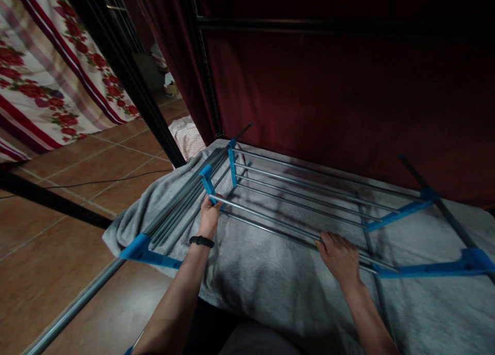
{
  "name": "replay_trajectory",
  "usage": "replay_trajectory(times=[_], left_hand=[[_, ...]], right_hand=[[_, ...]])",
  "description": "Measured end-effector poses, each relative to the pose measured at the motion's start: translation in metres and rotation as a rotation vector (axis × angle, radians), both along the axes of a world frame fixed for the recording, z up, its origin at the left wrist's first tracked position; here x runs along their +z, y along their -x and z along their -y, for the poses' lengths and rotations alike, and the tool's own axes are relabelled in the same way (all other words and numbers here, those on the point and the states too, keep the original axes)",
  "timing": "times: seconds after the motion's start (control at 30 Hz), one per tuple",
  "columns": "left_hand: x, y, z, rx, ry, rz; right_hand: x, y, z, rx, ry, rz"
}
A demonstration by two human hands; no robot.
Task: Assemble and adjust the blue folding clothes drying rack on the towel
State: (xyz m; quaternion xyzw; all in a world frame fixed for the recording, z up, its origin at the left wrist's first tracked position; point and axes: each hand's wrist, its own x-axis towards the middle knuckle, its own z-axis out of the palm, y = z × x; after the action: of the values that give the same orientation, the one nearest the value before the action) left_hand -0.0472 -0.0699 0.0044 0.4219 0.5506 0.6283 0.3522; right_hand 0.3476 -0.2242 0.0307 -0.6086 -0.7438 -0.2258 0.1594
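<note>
A rack of grey metal rods (301,187) with blue plastic connectors lies flat on a grey blanket (270,277). My left hand (210,215) is closed round the left end of the nearest rod, just under a blue connector (208,182). My right hand (340,257) grips the same rod further right, fingers curled over it. A black band sits on my left wrist. A second bundle of rods with a blue end piece (145,249) lies to the left, running off the blanket's edge.
Brown floor tiles (62,231) spread to the left, crossed by a thin black cable. A dark red curtain (348,86) hangs behind the blanket. A black frame post (127,81) stands at left, with a flowered cloth (42,71) beyond it.
</note>
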Motion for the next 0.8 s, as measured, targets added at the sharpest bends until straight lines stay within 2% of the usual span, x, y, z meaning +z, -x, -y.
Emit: replay_trajectory(times=[0.23, 0.47, 0.63, 0.73, 0.8], left_hand=[[0.002, 0.001, -0.002, -0.02, 0.024, 0.085], [0.008, 0.007, 0.0, -0.07, -0.016, 0.13], [0.028, 0.009, 0.007, -0.21, -0.136, 0.217], [0.043, 0.005, 0.011, -0.244, -0.169, 0.244], [0.049, 0.002, 0.012, -0.223, -0.153, 0.248]], right_hand=[[-0.001, -0.003, -0.001, 0.003, -0.008, 0.013], [-0.003, -0.005, -0.001, 0.018, -0.014, 0.004], [-0.008, -0.007, -0.002, 0.006, -0.004, -0.011], [-0.006, -0.002, -0.002, -0.028, 0.023, -0.033], [-0.003, 0.003, -0.002, -0.067, 0.056, -0.061]])
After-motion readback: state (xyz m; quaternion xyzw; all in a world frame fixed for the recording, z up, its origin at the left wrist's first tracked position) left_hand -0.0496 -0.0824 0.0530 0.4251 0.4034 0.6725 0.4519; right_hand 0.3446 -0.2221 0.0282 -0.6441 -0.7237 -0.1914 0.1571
